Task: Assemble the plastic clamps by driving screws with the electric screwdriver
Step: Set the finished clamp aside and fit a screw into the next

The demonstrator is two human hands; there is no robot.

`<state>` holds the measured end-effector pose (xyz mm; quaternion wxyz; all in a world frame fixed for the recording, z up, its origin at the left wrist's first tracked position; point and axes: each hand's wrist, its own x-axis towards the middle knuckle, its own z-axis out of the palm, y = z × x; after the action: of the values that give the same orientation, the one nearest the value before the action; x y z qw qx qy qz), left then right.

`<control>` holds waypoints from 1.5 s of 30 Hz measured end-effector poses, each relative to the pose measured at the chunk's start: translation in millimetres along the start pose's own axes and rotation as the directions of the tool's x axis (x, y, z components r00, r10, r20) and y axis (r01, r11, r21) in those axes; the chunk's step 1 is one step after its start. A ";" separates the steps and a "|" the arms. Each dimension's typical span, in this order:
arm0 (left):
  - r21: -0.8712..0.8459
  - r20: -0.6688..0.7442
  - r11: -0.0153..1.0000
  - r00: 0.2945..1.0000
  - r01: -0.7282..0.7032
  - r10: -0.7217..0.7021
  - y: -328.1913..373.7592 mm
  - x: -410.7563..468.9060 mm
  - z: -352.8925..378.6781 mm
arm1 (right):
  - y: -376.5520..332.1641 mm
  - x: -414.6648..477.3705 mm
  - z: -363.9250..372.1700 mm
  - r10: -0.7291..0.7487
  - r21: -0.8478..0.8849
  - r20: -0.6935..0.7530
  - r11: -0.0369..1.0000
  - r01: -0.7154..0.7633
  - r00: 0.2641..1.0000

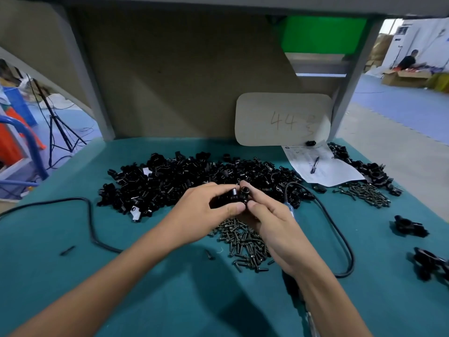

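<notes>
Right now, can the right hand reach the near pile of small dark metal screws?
Probably yes: the right hand is just above that screw pile, nothing between, but it pinches the black plastic clamp together with the left hand.

Black clamp pile (194, 176); teal table (73, 276); dark screws (243, 242); green panel (324, 35).

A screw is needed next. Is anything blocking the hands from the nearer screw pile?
Nothing visible. The screw pile lies uncovered just beneath the left hand and right hand, which both grip a black clamp.
</notes>
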<state>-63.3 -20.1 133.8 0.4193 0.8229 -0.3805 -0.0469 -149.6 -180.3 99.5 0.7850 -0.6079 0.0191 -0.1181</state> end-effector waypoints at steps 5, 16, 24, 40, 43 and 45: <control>0.118 -0.007 0.993 1.000 -0.003 0.004 4.5 -4.9 -4.6 | -1.0 -4.8 0.6 -0.123 -0.145 -0.059 0.983 0.114 0.991; 0.014 0.138 1.000 0.990 -0.023 0.020 1.2 -12.1 2.8 | -5.7 -12.6 12.8 -0.108 0.071 -0.068 0.991 0.113 0.992; 0.075 0.056 0.994 0.996 -0.076 0.072 6.2 -17.4 1.2 | -12.0 -16.8 12.3 -0.137 0.124 -0.050 0.982 0.142 0.989; 0.058 0.052 0.993 0.993 -0.107 0.104 11.9 -17.5 0.3 | -16.4 -23.2 15.4 -0.142 0.135 -0.048 0.980 0.147 0.989; 0.037 0.062 0.994 0.993 -0.107 0.105 13.4 -18.2 0.9 | -16.0 -24.5 15.8 -0.147 0.128 -0.047 0.980 0.152 0.988; 0.031 0.068 0.993 0.992 -0.111 0.108 13.2 -18.0 1.2 | -16.4 -25.0 16.4 -0.151 0.124 -0.044 0.980 0.156 0.988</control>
<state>-84.2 -13.6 138.2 0.3939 0.8060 -0.4396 -0.0445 -173.7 -163.3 116.7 0.8101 -0.5542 -0.0218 -0.1897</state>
